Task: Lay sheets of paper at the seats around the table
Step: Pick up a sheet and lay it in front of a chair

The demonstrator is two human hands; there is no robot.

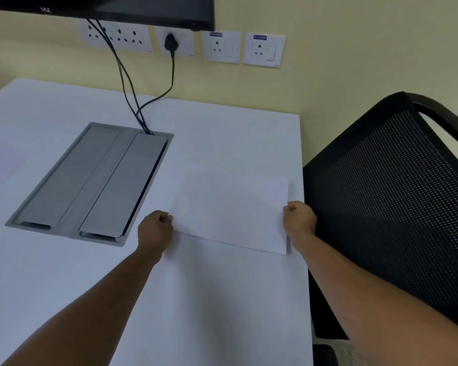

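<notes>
Both hands are pinching one sheet point(232, 212) by its side edges: left hand point(155, 228), right hand point(299, 220), fingers closed on paper. It's sitting on the desk point(222, 133) beside the mesh chair point(397, 207). I'd be squaring it to the desk edge, then releasing both sides together.

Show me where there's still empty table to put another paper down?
The near part of the white table, between the two forearms, is bare. So is the far strip between the sheet of paper and the wall. The left side is mostly taken up by the grey cable box and its black cables. The black mesh chair crowds the right edge.
</notes>
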